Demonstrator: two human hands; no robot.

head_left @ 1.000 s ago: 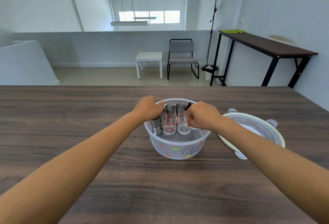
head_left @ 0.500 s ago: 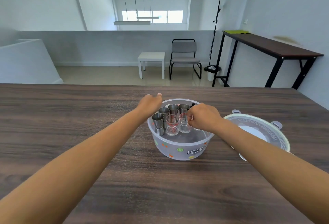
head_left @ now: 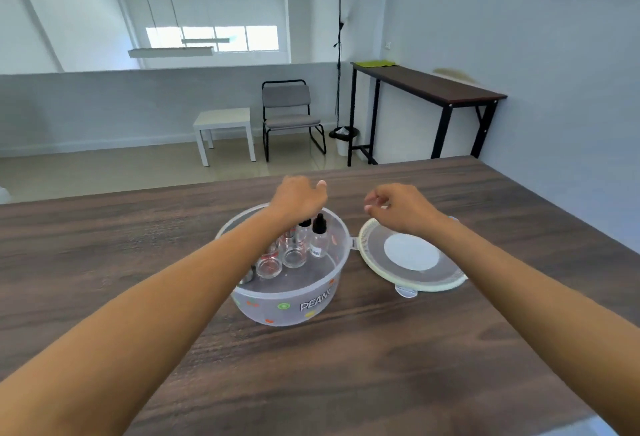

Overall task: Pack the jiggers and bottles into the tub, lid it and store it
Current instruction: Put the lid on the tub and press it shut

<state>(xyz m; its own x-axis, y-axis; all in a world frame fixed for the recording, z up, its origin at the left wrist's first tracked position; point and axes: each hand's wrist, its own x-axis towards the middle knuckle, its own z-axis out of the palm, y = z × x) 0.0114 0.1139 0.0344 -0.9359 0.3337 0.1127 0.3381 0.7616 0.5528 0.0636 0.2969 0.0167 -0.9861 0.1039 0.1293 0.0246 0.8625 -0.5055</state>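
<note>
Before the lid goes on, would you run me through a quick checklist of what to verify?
1. Bottles upright inside the tub: ok.
2. Bottle caps below the rim: cannot tell.
3. All jiggers packed: cannot tell, the left arm hides them.
4. Lid within reach, on the table right of the tub: ok.
5. Right hand empty, above the lid: ok.
6. Left hand clear of the tub opening: not ok, it hangs over it.

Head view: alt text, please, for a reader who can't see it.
Two empty hands, left and right, hover above an open tub holding bottles and glasses on a wooden table. The lid lies just right of the tub.
</note>
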